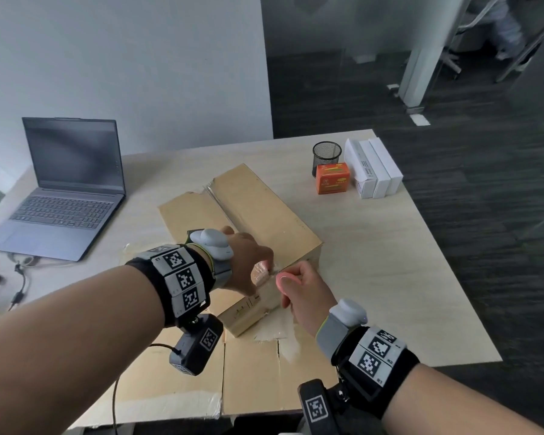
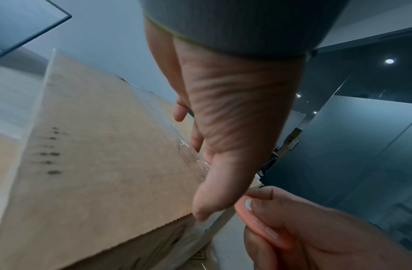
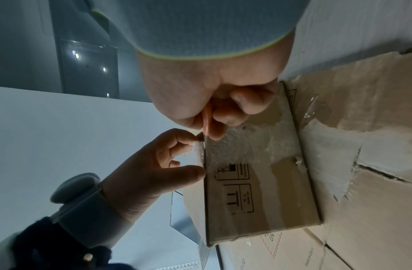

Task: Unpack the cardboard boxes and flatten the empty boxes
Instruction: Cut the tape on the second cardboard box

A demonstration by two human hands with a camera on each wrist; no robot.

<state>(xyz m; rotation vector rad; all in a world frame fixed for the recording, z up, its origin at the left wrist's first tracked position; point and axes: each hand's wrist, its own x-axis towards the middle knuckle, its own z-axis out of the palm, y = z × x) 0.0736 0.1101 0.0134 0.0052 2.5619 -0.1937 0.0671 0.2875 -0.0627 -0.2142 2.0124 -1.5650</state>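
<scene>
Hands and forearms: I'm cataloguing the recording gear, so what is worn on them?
Both forearms are bare. Each wrist carries a black band faced with grey tiles printed with black-and-white square codes, and a black camera block hanging beneath, also coded. A grey strap edged in yellow-green with a rounded grey pod sits nearer each hand. A thin dark cable trails from the left block.

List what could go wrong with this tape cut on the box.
1. The left hand pinches the tape right beside the pink cutter in the right hand; a slip could nick the fingers.
2. The box sits on flattened cardboard, so it may slide under the pull.
3. A deep cut could damage whatever is inside; the contents are not visible.
</scene>
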